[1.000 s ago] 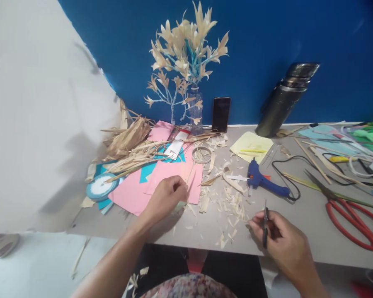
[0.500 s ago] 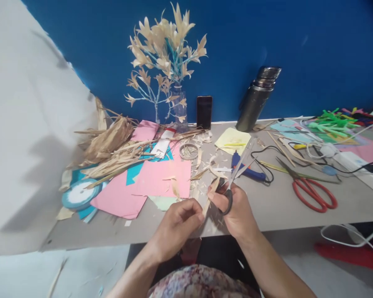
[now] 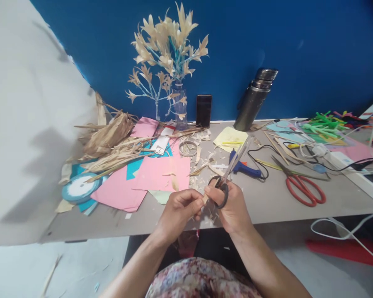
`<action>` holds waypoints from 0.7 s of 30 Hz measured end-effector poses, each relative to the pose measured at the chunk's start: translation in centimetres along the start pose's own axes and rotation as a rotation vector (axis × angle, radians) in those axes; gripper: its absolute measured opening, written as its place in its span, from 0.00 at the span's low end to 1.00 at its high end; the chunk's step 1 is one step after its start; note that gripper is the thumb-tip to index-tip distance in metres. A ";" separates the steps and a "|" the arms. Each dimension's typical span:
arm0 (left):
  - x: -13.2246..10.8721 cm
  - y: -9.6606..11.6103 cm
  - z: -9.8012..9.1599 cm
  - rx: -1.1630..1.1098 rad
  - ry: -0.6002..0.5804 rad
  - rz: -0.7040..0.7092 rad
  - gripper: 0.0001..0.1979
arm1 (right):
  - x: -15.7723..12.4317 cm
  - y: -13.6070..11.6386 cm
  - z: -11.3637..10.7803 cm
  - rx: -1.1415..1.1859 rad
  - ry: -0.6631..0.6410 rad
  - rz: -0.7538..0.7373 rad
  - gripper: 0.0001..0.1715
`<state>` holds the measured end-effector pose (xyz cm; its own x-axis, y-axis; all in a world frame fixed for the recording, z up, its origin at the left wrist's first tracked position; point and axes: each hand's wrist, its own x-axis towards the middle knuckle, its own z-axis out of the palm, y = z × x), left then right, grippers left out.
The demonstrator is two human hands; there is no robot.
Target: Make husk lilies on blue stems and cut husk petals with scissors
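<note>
Even, fairly bright light; soft shadow point(image 3: 40, 174) on white wall point(image 3: 12, 82); scissor blades point(image 3: 233, 164) blurred; top right corner dark.

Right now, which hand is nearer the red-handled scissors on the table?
Right. The right hand is to the left of the red-handled scissors, apart from them; the left hand is farther left, beyond the right hand.

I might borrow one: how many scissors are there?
2: black-handled scissors in the right hand, red-handled scissors on the table to its right; others may be hidden.
</note>
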<state>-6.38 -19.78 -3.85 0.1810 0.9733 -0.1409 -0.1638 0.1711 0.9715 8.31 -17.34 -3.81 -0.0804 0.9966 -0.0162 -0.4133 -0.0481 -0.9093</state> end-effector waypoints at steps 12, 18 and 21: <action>-0.3 1.2 0.7 0.149 0.076 0.034 0.14 | -0.1 -0.1 -0.7 -0.325 0.194 -0.056 0.14; 0.0 -0.4 0.3 -0.250 -0.099 -0.087 0.15 | -0.1 -0.5 -1.2 -0.217 -0.014 0.072 0.16; -0.1 -0.3 -0.1 -0.203 -0.106 -0.021 0.15 | 0.0 -1.9 -2.5 -0.430 -0.074 0.070 0.17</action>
<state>-6.44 -19.93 -4.12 0.2853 0.9497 -0.1292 -0.3492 0.2285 0.9087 11.39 -17.05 -3.10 -0.1658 0.9838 -0.0685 0.0096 -0.0678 -0.9977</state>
